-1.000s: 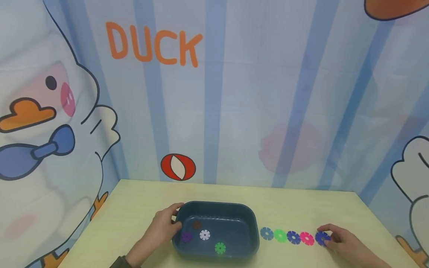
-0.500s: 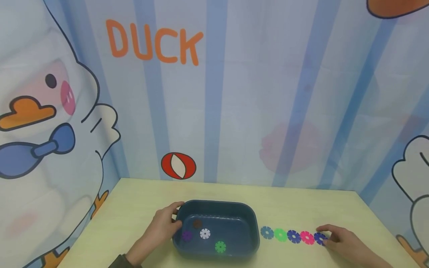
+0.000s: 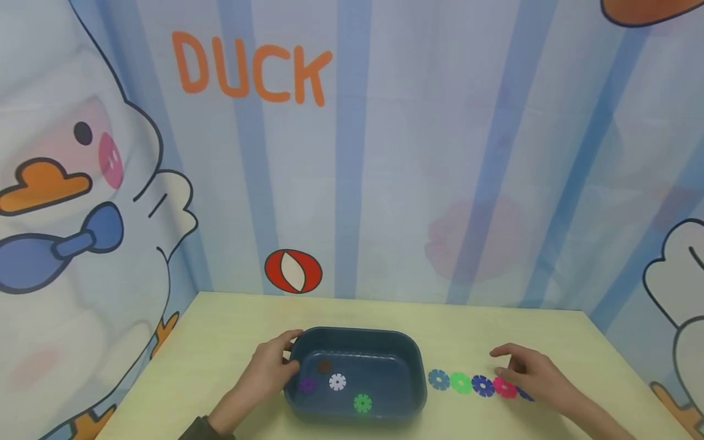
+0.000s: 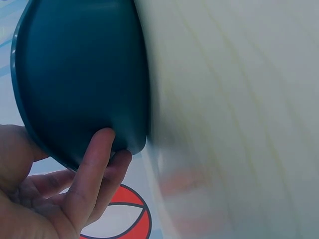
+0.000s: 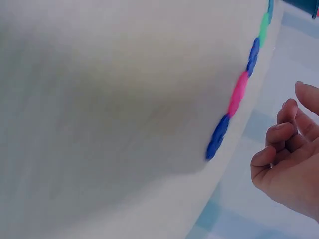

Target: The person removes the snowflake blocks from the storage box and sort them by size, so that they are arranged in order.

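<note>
My left hand point(image 3: 264, 370) holds the left end of a dark blue plastic tub point(image 3: 379, 340), thumb at the rim and fingers along the outer wall point(image 4: 79, 59). Inside lie a brown point(image 3: 325, 366), a purple point(image 3: 308, 385), a white point(image 3: 337, 382) and a green snowflake disc point(image 3: 362, 403). Right of the tub runs a row of discs: light blue point(image 3: 439, 379), green point(image 3: 461, 383), dark blue point(image 3: 483, 386), pink point(image 3: 504, 387) and another dark blue disc point(image 5: 218, 137). Over the row's right end hovers my right hand point(image 3: 541, 376), fingers loosely bent and holding nothing; it partly hides the last disc in the head view.
The pale yellow table point(image 3: 247, 318) bears the tub and the row. Behind it hangs a striped curtain point(image 3: 396, 183) printed with ducks, a ball and lettering; it also closes off both sides.
The right hand slid the last dark blue disc left against the pink one, then let go and rose up and to the left. The left hand and tub stay put.
</note>
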`<state>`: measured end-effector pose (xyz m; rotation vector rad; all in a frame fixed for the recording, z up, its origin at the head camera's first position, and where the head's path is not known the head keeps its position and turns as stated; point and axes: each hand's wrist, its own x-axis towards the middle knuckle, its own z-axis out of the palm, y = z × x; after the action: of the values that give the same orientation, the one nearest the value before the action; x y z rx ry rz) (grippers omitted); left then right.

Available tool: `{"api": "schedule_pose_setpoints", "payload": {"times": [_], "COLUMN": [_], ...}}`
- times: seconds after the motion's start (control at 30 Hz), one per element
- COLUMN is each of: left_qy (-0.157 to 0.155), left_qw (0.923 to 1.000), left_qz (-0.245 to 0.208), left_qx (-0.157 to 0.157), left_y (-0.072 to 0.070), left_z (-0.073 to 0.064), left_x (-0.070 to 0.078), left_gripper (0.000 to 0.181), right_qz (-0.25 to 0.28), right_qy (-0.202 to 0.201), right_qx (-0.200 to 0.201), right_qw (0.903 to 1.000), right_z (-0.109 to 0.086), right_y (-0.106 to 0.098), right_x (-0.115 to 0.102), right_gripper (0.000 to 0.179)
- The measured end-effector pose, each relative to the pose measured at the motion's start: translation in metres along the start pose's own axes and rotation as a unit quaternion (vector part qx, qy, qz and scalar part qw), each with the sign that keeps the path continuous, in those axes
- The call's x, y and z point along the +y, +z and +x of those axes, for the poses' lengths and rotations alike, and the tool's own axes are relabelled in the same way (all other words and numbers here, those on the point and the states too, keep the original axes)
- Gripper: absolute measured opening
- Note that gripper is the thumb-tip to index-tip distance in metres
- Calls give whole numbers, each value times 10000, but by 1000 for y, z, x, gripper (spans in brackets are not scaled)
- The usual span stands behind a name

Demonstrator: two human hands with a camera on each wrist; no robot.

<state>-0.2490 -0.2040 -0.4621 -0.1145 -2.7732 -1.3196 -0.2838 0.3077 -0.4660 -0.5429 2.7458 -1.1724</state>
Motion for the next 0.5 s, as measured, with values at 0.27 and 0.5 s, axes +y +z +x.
{"api": "schedule_pose_setpoints", "payload": {"times": [0.27, 0.5], "left_qy": [4, -8], "left_qw": [10000, 10000], "left_qz": [9, 38], "left_qx": [-27, -7], "left_y": [2, 1], "left_z": [2, 1], "left_x": [-3, -2], "left_gripper": [59, 59], "right_qz": [283, 292], "right_qy": [-393, -902], "right_qx": [-188, -142], "right_qw": [9986, 9954], "right_z": [15, 28], "right_y": [13, 26], "right_x": [-24, -43], "right_gripper": [37, 33]}}
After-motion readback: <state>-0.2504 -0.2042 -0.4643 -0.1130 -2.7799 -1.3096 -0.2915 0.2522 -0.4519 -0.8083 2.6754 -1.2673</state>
